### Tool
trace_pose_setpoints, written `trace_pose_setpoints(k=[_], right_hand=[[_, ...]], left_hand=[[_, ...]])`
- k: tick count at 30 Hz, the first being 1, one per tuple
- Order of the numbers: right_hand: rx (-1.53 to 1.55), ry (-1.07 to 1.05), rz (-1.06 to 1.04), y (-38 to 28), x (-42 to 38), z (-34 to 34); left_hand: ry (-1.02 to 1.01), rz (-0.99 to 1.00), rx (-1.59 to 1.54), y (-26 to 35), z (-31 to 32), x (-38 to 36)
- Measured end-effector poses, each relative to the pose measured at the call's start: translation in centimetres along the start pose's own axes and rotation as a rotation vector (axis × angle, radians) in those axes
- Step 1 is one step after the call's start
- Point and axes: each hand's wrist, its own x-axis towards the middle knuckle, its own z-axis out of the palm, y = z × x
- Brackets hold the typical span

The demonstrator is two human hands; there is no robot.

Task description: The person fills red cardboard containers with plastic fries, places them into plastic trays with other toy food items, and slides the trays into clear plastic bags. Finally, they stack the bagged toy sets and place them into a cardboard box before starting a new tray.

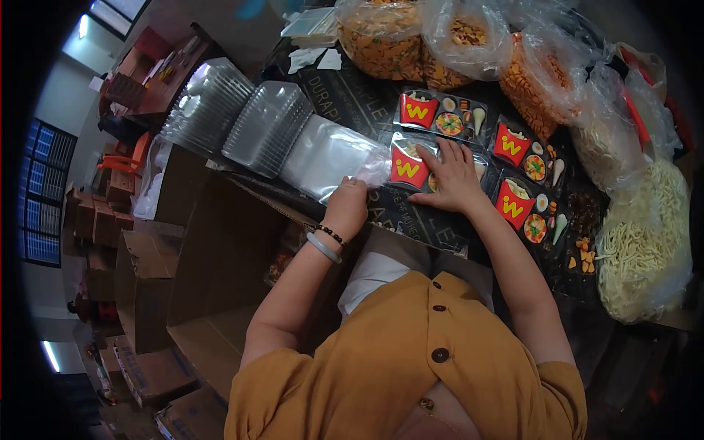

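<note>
The right hand [453, 176] lay flat, fingers spread, pressing a snack tray [411, 165] on the bench [352, 103]. Just beside it, the left hand [346, 207] was closed, pinching the clear bag [330, 154]. A steady press probably kept the tray level while bagging.

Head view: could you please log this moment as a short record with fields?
left hand: pinching the edge of a clear plastic sleeve of stacked lids
right hand: flat on a candy tray
other trays: three more filled trays beside it
bags: clear bags of snacks at the table's far edge
box: open cardboard box at left
</note>
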Motion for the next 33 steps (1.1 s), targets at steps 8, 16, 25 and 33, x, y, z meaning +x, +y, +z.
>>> trace_pose_setpoints(k=[8,16,25,33], right_hand=[[0.007,-0.024,0.005,0.0,0.1,-0.2],[0.021,-0.005,-0.010,0.0,0.0,-0.1],[-0.026,-0.056,0.038,-0.9,0.6,-0.7],[0.032,0.066,0.027,-1.0,1.0,-0.5]], left_hand=[[0.244,-0.164,-0.734,-2.6,1.6,-0.4],[0.175,-0.528,-0.992,-3.2,0.9,-0.4],[0.176,0.039,-0.405,-1.4,0.2,-2.2],[0.207,0.033,-0.476,-4.0,0.2,-1.9]])
